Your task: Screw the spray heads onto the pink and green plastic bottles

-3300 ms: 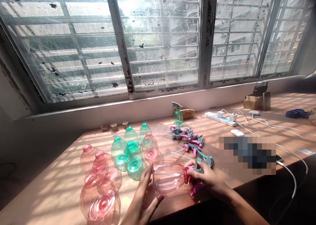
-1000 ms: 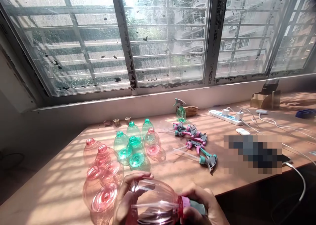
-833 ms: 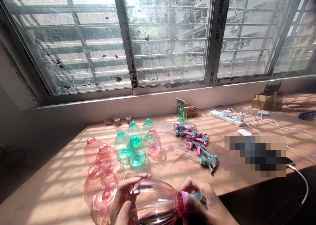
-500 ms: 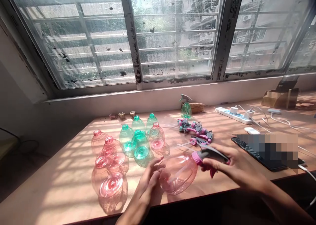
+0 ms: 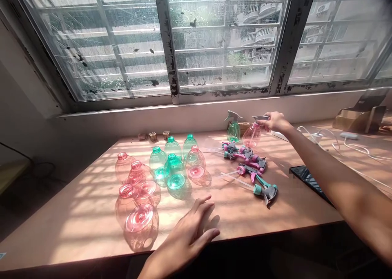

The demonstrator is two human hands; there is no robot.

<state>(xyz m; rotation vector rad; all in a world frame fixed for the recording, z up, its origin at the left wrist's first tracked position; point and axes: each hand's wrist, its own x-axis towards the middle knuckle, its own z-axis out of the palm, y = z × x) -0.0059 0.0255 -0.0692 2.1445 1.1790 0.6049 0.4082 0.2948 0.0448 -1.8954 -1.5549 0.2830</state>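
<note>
My right hand (image 5: pixel 275 121) is stretched far out and closed on the grey trigger head of a pink spray bottle (image 5: pixel 252 135), held just above the table beside a green spray bottle (image 5: pixel 233 129) near the window sill. My left hand (image 5: pixel 192 230) lies open and flat on the wooden table (image 5: pixel 76 213) at the near edge, holding nothing. Several empty pink bottles (image 5: pixel 139 219) and green bottles (image 5: pixel 171 166) without tops stand to its left. A heap of loose trigger heads (image 5: pixel 248 162) lies between the bottles and my right arm.
A dark tablet (image 5: pixel 306 177) lies under my right forearm. A power strip with white cables (image 5: pixel 318 136) and a cardboard box (image 5: pixel 357 115) sit at the right. Small square cups (image 5: pixel 153 136) stand by the sill, and a woven basket (image 5: pixel 243 126) sits behind the spray bottles.
My right hand has carried the assembled pink spray bottle from the near edge out to the far side beside the green one. My left hand let go of it and now rests on the table.
</note>
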